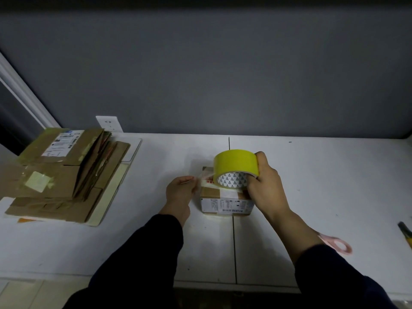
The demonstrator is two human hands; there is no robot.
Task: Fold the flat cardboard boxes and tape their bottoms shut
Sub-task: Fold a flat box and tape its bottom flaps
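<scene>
**On the desk: one box folded, one roll of tape out**

On the white desk (pixel 312 175), right in front of the person, sits one small folded box (pixel 225 200). It's brown cardboard with a printed label on the near side and a pale patch across the top. One yellow roll of tape (pixel 236 163) is held on edge just above the box top. The right hand (pixel 265 188) has it, with fingers (pixel 262 157) curled over the outside of the roll and the thumb tucked into the core. One clear strip of tape (pixel 206 176) runs off the roll to the left. The left hand (pixel 179 190) pinches its loose end between thumb and fingertips, just beside the box's left edge.

Far left there's one pile of flat boxes (pixel 60 175). They overlap, so I can't count them exactly, and some carry labels and old tape. On the right, well apart from the box, one pair of pink scissors (pixel 338 245) lies partly hidden behind the right arm. One yellow-and-black tool (pixel 406 234) pokes in at the edge, too cut off to say what it is. One wall socket (pixel 109 123) sits on the grey wall behind the pile.
</scene>
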